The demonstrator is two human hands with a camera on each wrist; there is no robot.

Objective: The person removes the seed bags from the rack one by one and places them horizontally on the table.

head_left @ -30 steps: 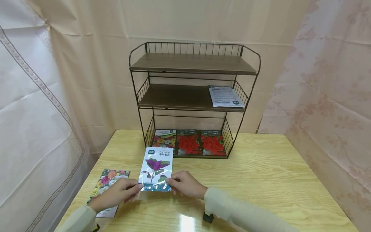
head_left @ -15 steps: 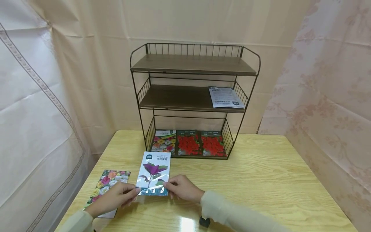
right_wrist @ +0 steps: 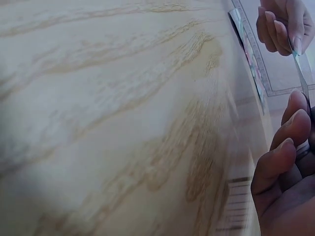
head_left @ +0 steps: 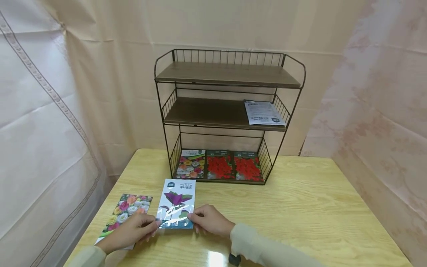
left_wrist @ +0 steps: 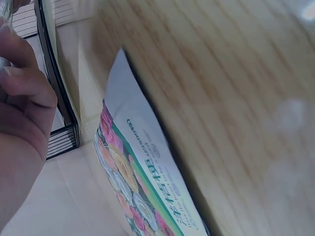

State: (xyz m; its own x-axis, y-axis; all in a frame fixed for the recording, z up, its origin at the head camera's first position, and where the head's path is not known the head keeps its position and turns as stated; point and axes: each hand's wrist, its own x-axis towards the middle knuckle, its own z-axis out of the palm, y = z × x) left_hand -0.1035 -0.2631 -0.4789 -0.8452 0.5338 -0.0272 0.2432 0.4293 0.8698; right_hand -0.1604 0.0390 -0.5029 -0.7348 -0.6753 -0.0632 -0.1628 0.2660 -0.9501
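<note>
The left hand [head_left: 136, 229] and right hand [head_left: 211, 221] pinch only the near end of the purple-leaf packet [head_left: 177, 200], leftward, nearer than the rack [head_left: 208, 110], so I'd fear its free far end drooping.

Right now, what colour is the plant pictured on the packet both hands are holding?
Purple and green, on a mostly white packet; the head view shows it best.
</note>
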